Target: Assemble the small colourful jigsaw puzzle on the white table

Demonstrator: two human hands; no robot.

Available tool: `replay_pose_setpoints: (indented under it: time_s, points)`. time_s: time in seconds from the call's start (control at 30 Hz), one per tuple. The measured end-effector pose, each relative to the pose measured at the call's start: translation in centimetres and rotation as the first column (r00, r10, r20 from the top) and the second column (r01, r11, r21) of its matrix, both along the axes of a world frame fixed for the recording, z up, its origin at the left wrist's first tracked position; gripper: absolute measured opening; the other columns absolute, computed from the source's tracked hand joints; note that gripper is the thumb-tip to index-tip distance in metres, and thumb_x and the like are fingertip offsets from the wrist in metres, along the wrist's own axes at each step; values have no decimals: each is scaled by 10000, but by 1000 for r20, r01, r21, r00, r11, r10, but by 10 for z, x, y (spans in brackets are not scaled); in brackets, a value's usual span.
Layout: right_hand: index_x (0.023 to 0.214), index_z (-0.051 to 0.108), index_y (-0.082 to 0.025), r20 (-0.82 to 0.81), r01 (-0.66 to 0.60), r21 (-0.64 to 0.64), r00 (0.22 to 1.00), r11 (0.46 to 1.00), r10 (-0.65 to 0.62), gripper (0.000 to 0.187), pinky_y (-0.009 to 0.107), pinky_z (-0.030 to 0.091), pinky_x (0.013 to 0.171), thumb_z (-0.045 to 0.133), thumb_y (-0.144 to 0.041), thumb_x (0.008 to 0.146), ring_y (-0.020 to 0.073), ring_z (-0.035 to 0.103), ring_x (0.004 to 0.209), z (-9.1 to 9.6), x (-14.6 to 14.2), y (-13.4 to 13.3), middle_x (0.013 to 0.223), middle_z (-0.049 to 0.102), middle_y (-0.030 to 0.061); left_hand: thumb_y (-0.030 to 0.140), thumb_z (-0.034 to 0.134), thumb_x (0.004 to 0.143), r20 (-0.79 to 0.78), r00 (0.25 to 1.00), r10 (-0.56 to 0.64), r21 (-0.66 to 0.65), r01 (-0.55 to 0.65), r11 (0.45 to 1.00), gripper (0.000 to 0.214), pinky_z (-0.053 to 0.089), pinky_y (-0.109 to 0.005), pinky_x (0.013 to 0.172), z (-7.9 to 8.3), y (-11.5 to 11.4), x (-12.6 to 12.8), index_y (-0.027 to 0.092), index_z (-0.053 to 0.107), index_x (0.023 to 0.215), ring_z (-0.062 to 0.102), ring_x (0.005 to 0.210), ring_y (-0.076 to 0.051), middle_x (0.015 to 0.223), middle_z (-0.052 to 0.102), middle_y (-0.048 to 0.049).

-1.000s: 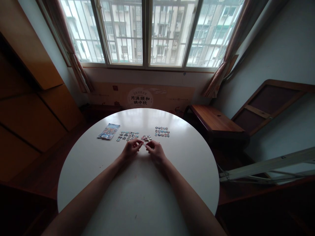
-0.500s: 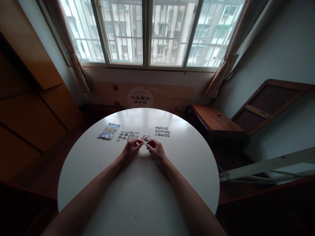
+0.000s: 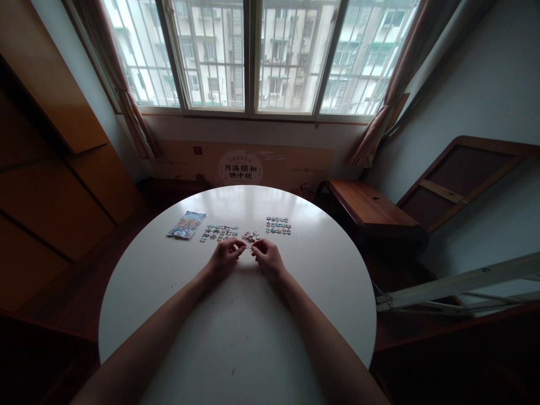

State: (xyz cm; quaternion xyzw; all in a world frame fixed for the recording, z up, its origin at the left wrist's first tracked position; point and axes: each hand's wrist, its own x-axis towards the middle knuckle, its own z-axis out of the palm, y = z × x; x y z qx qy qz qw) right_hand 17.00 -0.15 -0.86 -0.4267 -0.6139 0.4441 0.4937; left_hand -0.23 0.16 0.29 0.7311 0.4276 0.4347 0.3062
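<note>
My left hand (image 3: 228,251) is closed in a pinch just in front of a small heap of jigsaw puzzle pieces (image 3: 250,236). Facing it across a narrow gap, my right hand (image 3: 268,254) pinches thumb and forefinger together too. A few pale bits, seemingly puzzle pieces, show between the fingertips, but what either hand holds is too small to make out. Behind my left hand lie loose rows of puzzle pieces (image 3: 219,232). Beyond my right hand, more puzzle pieces (image 3: 278,226) are set out in neat rows.
A colourful printed packet or sheet (image 3: 187,224) lies at the left of the round white table (image 3: 236,332). Past the table's right edge stand a low wooden bench (image 3: 371,203) and a pale metal frame (image 3: 459,281). A barred window (image 3: 253,56) is ahead.
Both hands stay almost in place. The right fingertips have shifted very slightly; the puzzle rows and the packet look the same.
</note>
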Motion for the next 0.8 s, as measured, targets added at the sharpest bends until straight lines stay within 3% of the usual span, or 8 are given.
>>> replay_pose_setpoints:
  time_s: [0.8]
  points:
    - [799,540,-168,125,-29,34,992,999,24,133,225,456,506,546,-298,769,102,557,496,1,1,0,619,614,1,331,568,784,-12,1000,3,-4,-3,1000,206,416,-182,451,-4,1,-1,138,641,785,535,498,-83,727,637,-29]
